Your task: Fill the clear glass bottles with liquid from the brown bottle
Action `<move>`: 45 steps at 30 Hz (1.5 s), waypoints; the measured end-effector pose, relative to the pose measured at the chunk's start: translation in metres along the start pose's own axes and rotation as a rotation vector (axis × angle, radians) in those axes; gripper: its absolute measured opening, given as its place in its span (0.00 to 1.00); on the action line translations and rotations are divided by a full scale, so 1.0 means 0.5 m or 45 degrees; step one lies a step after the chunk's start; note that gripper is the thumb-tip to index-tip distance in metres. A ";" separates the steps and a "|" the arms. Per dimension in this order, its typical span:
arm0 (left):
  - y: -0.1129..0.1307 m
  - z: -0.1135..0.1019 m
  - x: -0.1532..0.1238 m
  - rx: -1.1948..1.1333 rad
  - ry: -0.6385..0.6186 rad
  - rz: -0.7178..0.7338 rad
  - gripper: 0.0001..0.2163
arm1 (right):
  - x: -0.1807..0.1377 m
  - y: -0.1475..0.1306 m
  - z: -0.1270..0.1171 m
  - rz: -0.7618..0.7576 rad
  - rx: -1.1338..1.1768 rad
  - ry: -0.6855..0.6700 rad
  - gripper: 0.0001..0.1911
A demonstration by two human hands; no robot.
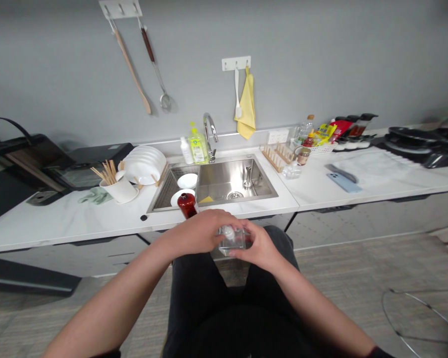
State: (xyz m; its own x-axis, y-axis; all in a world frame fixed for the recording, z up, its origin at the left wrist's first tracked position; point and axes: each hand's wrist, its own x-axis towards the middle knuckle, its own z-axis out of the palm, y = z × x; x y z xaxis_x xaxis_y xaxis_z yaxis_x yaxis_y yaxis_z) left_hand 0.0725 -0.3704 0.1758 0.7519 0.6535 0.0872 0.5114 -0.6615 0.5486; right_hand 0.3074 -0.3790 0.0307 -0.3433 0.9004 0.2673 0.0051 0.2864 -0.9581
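A clear, square-sided bottle (234,243) with a whitish translucent top is held in front of the sink, above my lap. My right hand (260,244) wraps round its right side, thumb toward me. From the left, my left hand (208,231) closes on the bottle near its top, fingers reaching over the far side. Just beyond my left wrist stands a dark red bottle (187,204) with a dark cap, at the counter's front edge; its lower part is hidden by my left hand.
The steel sink (224,174) holds white bowls (187,181) at its left side. Left of it are a plate rack with white plates (144,164) and a chopstick holder (120,190). Soap bottles (197,146) stand by the faucet (210,134). A phone (344,182) lies on the right counter.
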 end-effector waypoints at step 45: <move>-0.074 0.189 -0.040 -0.792 0.693 0.057 0.40 | -0.026 0.004 -0.009 -0.038 0.114 -0.042 0.43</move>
State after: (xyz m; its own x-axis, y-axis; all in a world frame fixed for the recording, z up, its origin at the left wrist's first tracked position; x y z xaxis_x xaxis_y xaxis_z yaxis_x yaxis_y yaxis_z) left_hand 0.0781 -0.3938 0.0752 0.3777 0.8238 0.4228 0.0420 -0.4713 0.8809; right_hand 0.3161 -0.3886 0.0259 -0.3731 0.8800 0.2938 -0.0888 0.2814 -0.9555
